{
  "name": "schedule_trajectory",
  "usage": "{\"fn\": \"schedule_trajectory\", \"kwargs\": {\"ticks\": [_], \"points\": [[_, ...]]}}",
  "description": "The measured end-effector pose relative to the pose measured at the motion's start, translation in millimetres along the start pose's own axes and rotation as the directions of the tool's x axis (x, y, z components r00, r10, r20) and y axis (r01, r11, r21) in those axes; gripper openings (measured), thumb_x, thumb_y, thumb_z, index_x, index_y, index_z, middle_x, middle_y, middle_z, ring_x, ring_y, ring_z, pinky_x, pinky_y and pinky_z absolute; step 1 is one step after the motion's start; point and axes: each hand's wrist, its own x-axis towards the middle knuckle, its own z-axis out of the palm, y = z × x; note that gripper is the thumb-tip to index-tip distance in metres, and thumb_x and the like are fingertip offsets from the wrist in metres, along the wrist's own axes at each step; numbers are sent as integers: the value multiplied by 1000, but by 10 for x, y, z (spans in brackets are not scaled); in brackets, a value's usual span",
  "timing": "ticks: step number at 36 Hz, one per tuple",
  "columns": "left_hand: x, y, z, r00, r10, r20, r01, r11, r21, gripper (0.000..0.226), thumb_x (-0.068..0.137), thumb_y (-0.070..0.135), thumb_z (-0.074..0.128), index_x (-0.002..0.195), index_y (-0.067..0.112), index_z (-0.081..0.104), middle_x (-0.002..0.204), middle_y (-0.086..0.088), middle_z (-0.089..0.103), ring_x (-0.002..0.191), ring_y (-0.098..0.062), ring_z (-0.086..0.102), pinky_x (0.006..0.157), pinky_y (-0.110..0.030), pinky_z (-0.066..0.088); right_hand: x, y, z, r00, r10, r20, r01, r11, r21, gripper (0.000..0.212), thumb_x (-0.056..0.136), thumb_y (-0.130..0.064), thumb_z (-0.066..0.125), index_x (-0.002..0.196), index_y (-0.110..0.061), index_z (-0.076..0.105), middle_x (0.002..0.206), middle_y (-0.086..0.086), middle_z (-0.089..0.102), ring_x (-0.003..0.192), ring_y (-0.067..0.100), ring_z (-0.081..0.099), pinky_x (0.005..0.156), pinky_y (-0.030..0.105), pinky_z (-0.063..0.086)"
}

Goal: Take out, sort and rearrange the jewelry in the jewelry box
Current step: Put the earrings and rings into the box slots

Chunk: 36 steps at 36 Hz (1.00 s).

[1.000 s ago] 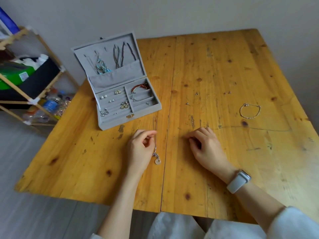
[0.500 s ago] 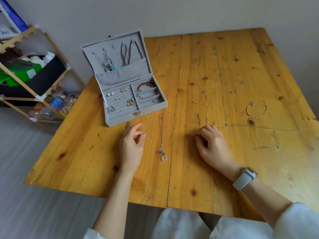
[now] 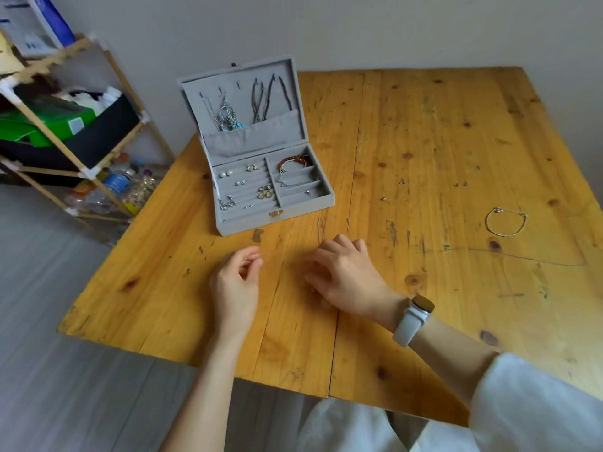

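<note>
The grey jewelry box (image 3: 277, 220) stands open at the table's back left. Its lid holds hanging necklaces (image 3: 261, 99); its tray holds earrings (image 3: 266, 191) and a red bead bracelet (image 3: 293, 159). A thin necklace chain (image 3: 321, 228) lies in front of the box, and its pendant end is hidden under my right hand (image 3: 346, 275). That hand's fingers curl down over the pendant; whether they grip it is not visible. My left hand (image 3: 236, 282) hovers beside it, loosely curled, with nothing visible in it. A silver bracelet (image 3: 505, 221) lies at the right.
Small earrings (image 3: 461, 184) lie scattered on the wooden table (image 3: 456, 288) behind my right hand. A wooden shelf rack (image 3: 65, 141) with boxes and bottles stands left of the table. A wall runs along the table's far edge.
My right hand has moved left onto the necklace's pendant. My left hand has drawn away from the chain to the left. The camera view has shifted left.
</note>
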Motion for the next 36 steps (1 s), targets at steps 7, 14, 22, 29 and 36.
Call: {"fn": "schedule_trajectory", "kwargs": {"ticks": [7,14,22,29,36], "points": [[-27,-10,-64,992,109,57,-116,985,127,17,84,0,62,97,8,69,86,6,58,74,-7,53,74,-12,39,-25,-94,151,986,-137,95,145,985,-91,13,85,-23,52,90,-17,63,86,0,60,82,24,50,72,33,29],[-44,-37,-68,976,194,97,-209,960,187,18,80,-5,63,92,6,69,88,-2,65,75,-7,54,75,0,35,19,-117,192,987,-131,96,143,981,-132,7,82,-16,59,83,-10,62,79,6,61,74,26,54,66,35,36],[27,-52,-149,986,159,51,-166,972,166,25,80,-9,60,97,7,68,84,2,65,76,-9,58,73,-11,41,256,-165,15,986,104,127,-143,924,355,13,91,-10,51,96,-14,62,96,-2,61,83,17,59,74,23,48],[526,201,-240,984,-173,44,178,928,-327,29,81,-12,57,88,15,64,75,4,63,62,4,59,68,-10,47,788,-152,-66,977,176,120,-211,858,468,7,85,-8,60,86,-14,65,85,-2,64,80,11,59,71,15,46],[1062,228,-225,948,-260,186,305,911,-278,18,81,-11,58,95,-1,63,73,-5,62,56,1,61,60,-10,49,1337,-92,-73,981,149,122,-188,882,433,10,83,-3,59,87,-7,68,80,-2,62,74,6,57,65,7,41]]}}
